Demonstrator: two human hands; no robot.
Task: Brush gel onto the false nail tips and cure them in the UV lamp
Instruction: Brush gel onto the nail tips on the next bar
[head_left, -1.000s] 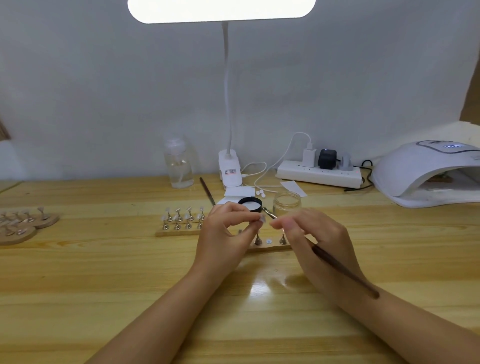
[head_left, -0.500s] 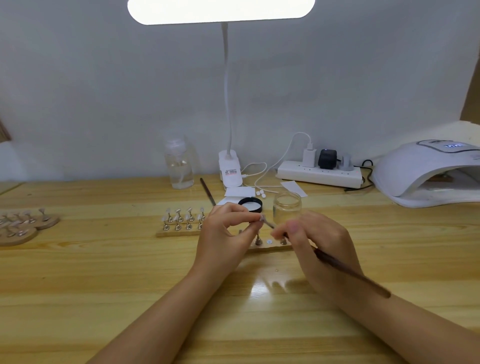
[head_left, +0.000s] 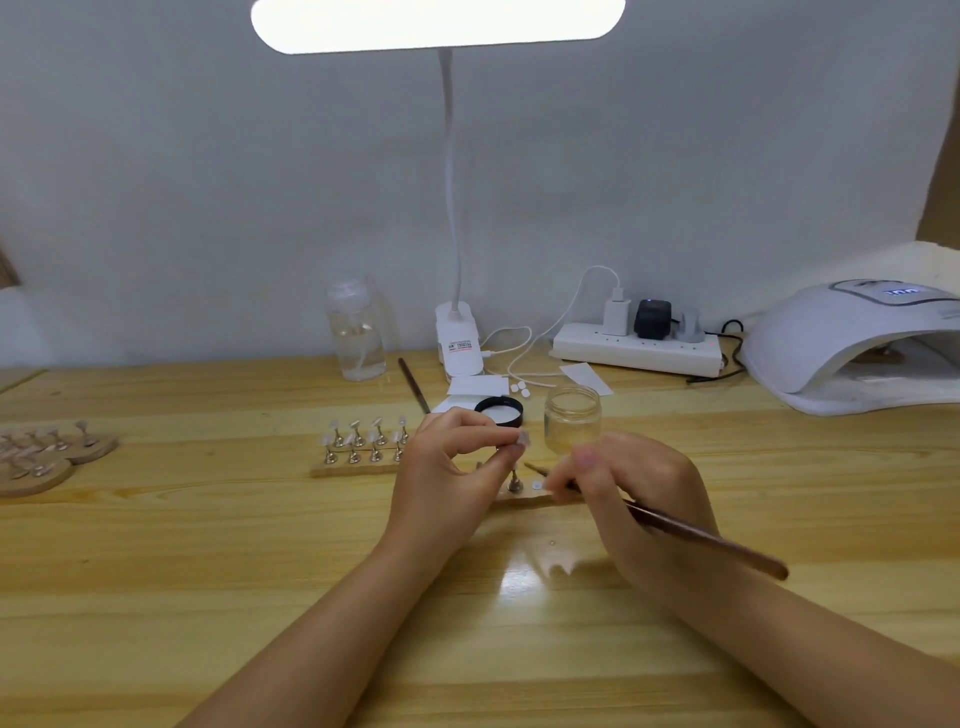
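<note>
While the left hand (head_left: 447, 467) pinches a false nail tip (head_left: 522, 440) between thumb and fingers, the right hand (head_left: 639, 499) grips a brush (head_left: 701, 538), bristles just below the tip; an open gel jar (head_left: 572, 418) stands behind, the UV lamp (head_left: 852, 348) far right on the table (head_left: 208, 571).

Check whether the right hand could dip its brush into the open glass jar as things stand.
Probably yes. The glass jar stands lidless just beyond the right hand, nothing between them. The brush tip points toward the left hand, so it would need swinging over.
</note>
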